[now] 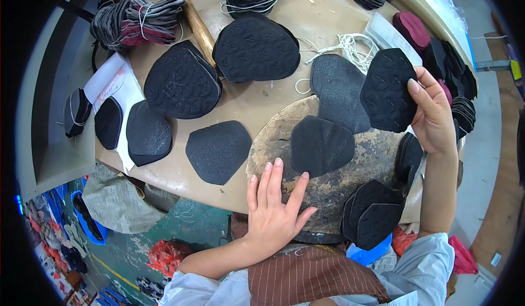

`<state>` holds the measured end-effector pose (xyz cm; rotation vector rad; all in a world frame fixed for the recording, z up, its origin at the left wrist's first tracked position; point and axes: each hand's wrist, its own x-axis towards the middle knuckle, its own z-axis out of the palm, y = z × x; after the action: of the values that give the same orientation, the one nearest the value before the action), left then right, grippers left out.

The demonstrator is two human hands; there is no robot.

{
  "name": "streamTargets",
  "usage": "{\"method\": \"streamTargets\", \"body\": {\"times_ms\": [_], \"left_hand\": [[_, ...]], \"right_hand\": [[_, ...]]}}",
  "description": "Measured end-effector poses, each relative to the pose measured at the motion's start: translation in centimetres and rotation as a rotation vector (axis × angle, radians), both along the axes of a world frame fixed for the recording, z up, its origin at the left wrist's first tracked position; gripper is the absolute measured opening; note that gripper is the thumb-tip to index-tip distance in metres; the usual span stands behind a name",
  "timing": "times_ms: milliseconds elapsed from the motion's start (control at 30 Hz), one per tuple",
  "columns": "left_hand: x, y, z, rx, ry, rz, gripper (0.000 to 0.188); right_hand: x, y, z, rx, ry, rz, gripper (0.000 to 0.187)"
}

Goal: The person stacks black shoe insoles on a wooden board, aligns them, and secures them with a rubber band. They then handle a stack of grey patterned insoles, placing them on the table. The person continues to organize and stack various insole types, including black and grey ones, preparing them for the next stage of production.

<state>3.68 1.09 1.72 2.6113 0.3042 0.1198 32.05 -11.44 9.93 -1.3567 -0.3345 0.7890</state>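
Note:
My right hand [433,109] is raised at the right, thumb and fingers pinching the edge of a black quilted fabric piece [387,90] with small stitch marks. My left hand [278,213] lies with its fingers spread on the worn round wooden board [350,183]. Its index fingertip is at the lower edge of a plain dark grey piece [321,146], nothing in its grasp. Behind that piece, more speckled dark pieces [342,95] overlap across the board's far rim. Several black quilted pieces [377,213] lie fanned at the board's near right edge.
Stacks of black quilted pieces [256,46] stand at the back beside a wooden tool handle [199,30]. White cord [353,49] lies coiled near a clear plastic box [391,38]. A tied bundle [136,24] sits far left. Single dark pieces [219,152] lie left of the board.

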Motion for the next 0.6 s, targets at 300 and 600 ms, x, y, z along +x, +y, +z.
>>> {"method": "streamTargets", "body": {"times_ms": [300, 600], "left_hand": [[4.9, 0.4, 0.1, 0.026, -0.15, -0.17, 0.043], [5.7, 3.9, 1.4, -0.605, -0.271, 0.016, 0.01]], "right_hand": [[-1.4, -3.1, 0.3, -0.013, -0.021, -0.017, 0.021], [-2.8, -6.6, 1.5, 0.0, -0.106, -0.113, 0.02]]}}
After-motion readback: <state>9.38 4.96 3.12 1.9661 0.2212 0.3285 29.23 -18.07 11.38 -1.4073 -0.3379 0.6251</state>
